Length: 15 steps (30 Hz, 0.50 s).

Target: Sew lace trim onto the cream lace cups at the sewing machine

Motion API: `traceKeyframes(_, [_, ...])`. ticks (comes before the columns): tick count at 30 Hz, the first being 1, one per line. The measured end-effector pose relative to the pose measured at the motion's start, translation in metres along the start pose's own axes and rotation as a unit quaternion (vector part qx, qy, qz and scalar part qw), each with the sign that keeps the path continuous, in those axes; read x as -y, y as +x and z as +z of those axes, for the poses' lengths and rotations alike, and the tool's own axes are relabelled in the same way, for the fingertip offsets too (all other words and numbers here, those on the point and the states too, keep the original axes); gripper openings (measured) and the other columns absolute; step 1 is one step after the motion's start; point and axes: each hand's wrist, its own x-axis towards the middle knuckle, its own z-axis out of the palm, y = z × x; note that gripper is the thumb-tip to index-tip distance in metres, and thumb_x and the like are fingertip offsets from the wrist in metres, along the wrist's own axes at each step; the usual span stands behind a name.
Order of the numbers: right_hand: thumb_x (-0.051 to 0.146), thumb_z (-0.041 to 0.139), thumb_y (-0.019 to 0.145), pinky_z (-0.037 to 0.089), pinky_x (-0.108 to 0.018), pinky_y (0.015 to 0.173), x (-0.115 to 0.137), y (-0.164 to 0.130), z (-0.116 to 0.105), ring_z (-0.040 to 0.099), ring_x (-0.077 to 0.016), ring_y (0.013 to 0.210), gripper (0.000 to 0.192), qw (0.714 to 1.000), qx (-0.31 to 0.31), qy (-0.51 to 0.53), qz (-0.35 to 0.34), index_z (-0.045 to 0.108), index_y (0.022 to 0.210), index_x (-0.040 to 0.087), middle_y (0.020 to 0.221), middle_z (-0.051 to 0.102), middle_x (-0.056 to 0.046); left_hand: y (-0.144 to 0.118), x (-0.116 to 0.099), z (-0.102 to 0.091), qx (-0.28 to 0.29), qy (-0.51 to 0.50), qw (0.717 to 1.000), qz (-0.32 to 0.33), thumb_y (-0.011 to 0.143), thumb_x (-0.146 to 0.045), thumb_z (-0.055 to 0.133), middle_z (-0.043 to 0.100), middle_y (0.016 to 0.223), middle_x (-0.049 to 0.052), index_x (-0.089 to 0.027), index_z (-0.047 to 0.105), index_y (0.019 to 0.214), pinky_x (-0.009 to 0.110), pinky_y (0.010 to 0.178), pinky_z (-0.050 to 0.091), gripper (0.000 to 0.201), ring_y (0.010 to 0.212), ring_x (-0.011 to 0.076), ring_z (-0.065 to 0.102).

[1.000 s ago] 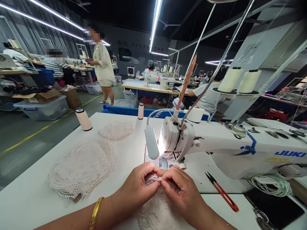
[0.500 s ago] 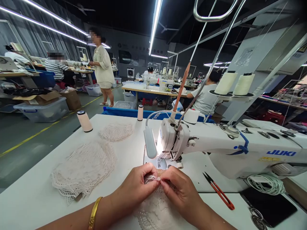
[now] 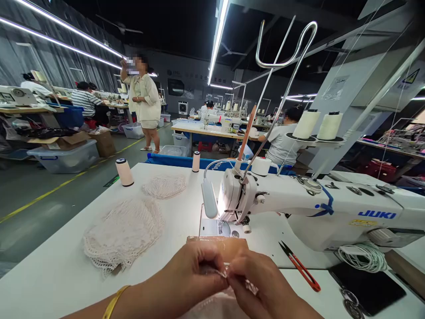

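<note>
A: Position of the lace piece point(image 3: 215, 306) relative to the hands?

B: Its edge sits between the fingertips of the left hand point(image 3: 195, 274) and the right hand point(image 3: 262, 281). The rest hangs below both, toward the wearer, partly covered by the wrists.

A: State of each hand?

B: Left: narrow, thumb and fingers pinching the edge. Right: also narrow, pinching the same edge just beside the left. The 2 sets of fingertips nearly meet or touch; cannot tell which.

A: Appearance of the piece?

B: Pale, pinkish white, thin, bunched at the pinch. Lower part smooth and blurred; detail of the pattern there is hard to read.

A: Surroundings?

B: Directly beyond the hands, a glossy tan strip point(image 3: 215, 243), then the lit needle plate point(image 3: 215, 227) of a white sewing machine point(image 3: 275, 195). On the white table point(image 3: 63, 279), well to the left, 2 lace stacks: a large scalloped stack point(image 3: 124, 232) nearer, a small stack point(image 3: 165, 186) farther off. Behind these, 2 pale pink thread spools point(image 3: 125, 173). Right of the right hand, orange-handled snips point(image 3: 303, 271) lie with blades pointing away.
</note>
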Motion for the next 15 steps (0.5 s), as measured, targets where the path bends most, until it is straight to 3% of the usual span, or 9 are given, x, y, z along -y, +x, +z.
traceKeyframes(3, [0.022, 0.061, 0.105, 0.039, -0.024, 0.058, 0.012, -0.004, -0.004, 0.056, -0.0126, 0.062, 0.015, 0.991, 0.048, 0.025, 0.119, 0.059, 0.092, 0.028, 0.075, 0.062, 0.006, -0.005, -0.011, 0.002, 0.073, -0.006, 0.992, -0.106, 0.081, -0.031, 0.073, 0.054, 0.073, -0.005, -0.018, 0.064, 0.078, 0.025, 0.064, 0.035, 0.015, 0.073, 0.0136, 0.048])
traceKeyframes(5, [0.02, 0.06, 0.102, 0.041, -0.024, 0.062, 0.006, 0.001, -0.001, 0.059, -0.0139, 0.068, 0.016, 0.977, 0.082, 0.005, 0.197, 0.059, 0.087, 0.025, 0.078, 0.065, 0.004, 0.004, -0.006, 0.001, 0.067, 0.044, 0.993, -0.085, 0.083, -0.031, 0.066, 0.039, 0.067, -0.006, -0.02, 0.051, 0.068, 0.027, 0.06, 0.028, 0.024, 0.067, 0.0124, 0.036])
traceKeyframes(7, [0.017, 0.059, 0.098, 0.041, -0.024, 0.064, -0.011, 0.009, 0.007, 0.058, -0.0152, 0.07, 0.016, 0.967, 0.087, -0.044, 0.234, 0.057, 0.084, 0.024, 0.077, 0.065, 0.003, 0.021, 0.009, -0.002, 0.025, 0.134, 0.991, -0.009, 0.085, -0.027, 0.06, 0.031, 0.064, -0.006, -0.021, 0.041, 0.063, 0.028, 0.061, 0.027, 0.031, 0.065, 0.0128, 0.03])
traceKeyframes(9, [0.014, 0.057, 0.096, 0.038, -0.024, 0.062, -0.031, 0.017, 0.016, 0.057, -0.0156, 0.068, 0.017, 0.962, 0.085, -0.105, 0.236, 0.054, 0.082, 0.024, 0.075, 0.064, 0.004, 0.038, 0.026, -0.005, -0.014, 0.251, 0.966, 0.054, 0.085, -0.02, 0.056, 0.035, 0.063, -0.005, -0.02, 0.04, 0.062, 0.029, 0.065, 0.03, 0.028, 0.065, 0.0141, 0.034])
traceKeyframes(11, [0.013, 0.054, 0.097, 0.035, -0.026, 0.062, -0.05, 0.021, 0.024, 0.056, -0.0167, 0.068, 0.02, 0.96, 0.075, -0.135, 0.235, 0.052, 0.08, 0.024, 0.073, 0.062, 0.003, 0.051, 0.042, -0.007, -0.077, 0.363, 0.924, 0.093, 0.085, -0.02, 0.061, 0.048, 0.07, -0.003, -0.021, 0.045, 0.068, 0.03, 0.069, 0.033, 0.024, 0.07, 0.0167, 0.042])
traceKeyframes(15, [0.01, 0.053, 0.096, 0.036, -0.027, 0.064, -0.066, 0.02, 0.031, 0.06, -0.0191, 0.074, 0.021, 0.958, 0.059, -0.164, 0.229, 0.054, 0.081, 0.024, 0.081, 0.066, 0.0, 0.058, 0.06, -0.008, -0.161, 0.466, 0.845, 0.208, 0.088, -0.017, 0.073, 0.066, 0.094, 0.004, -0.02, 0.061, 0.088, 0.033, 0.074, 0.039, 0.012, 0.084, 0.0226, 0.055])
